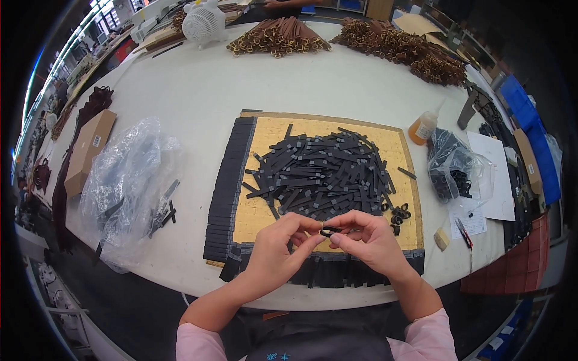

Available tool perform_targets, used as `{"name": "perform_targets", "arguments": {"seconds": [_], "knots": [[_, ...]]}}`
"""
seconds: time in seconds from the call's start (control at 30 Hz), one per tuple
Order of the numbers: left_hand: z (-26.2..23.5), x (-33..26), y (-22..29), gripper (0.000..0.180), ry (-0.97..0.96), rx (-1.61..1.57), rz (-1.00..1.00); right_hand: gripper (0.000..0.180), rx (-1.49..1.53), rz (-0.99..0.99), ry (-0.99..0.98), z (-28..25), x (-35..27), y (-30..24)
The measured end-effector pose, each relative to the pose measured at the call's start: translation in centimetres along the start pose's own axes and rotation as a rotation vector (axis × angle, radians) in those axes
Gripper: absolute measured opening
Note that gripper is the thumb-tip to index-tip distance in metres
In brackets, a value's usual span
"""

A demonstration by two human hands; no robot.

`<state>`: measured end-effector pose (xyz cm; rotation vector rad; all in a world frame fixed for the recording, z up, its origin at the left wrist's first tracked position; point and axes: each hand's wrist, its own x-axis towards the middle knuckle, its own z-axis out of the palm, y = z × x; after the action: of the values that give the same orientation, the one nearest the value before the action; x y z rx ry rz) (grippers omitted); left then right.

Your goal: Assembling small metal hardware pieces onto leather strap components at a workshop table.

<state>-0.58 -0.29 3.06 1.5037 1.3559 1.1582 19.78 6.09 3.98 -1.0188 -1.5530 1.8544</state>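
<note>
My left hand (pixel 282 245) and my right hand (pixel 372 242) meet over the near part of a yellow board (pixel 394 141). Between the fingertips of both is a small black strip loop (pixel 329 230), its band bent round on itself. Just beyond them, a loose heap of short black strips (pixel 325 174) with greyish ends covers the middle of the board. Several curled black loops (pixel 400 215) sit right of my right hand. Flat strips line up in a row (pixel 227 186) along the board's left edge, and another row (pixel 328 269) runs beneath my wrists.
Right of the board stand a bottle of amber liquid (pixel 422 127), a plastic bag of black pieces (pixel 448 171) and red-handled snips (pixel 464 236). Leftward lie a crumpled clear bag (pixel 123 189) and a cardboard box (pixel 90 150). Brown strap bundles (pixel 280 37) and a white fan (pixel 203 24) occupy the far edge.
</note>
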Motion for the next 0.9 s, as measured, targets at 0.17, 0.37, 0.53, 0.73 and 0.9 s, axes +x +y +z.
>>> {"name": "perform_targets", "arguments": {"seconds": [0.17,0.37,0.53,0.73,0.9], "knots": [[0.7,-0.3,-0.7,0.010,0.105,0.084,0.128,0.020,-0.142,-0.097,0.062,0.3,-0.2,1.1],[0.7,-0.2,-1.2,0.016,0.132,0.250,0.315,0.017,-0.270,-0.167,0.113,0.8,-0.2,0.9],[0.9,0.0,-1.1,0.020,0.160,0.320,0.366,0.016,-0.434,-0.265,0.142,0.8,-0.2,0.5],[0.9,0.0,-1.6,0.019,0.115,0.235,0.276,0.021,-0.500,-0.305,0.115,0.8,-0.3,0.4],[1.1,0.0,-1.5,0.017,0.101,0.128,0.200,0.018,-0.565,-0.367,0.146,0.7,-0.1,0.7]]}}
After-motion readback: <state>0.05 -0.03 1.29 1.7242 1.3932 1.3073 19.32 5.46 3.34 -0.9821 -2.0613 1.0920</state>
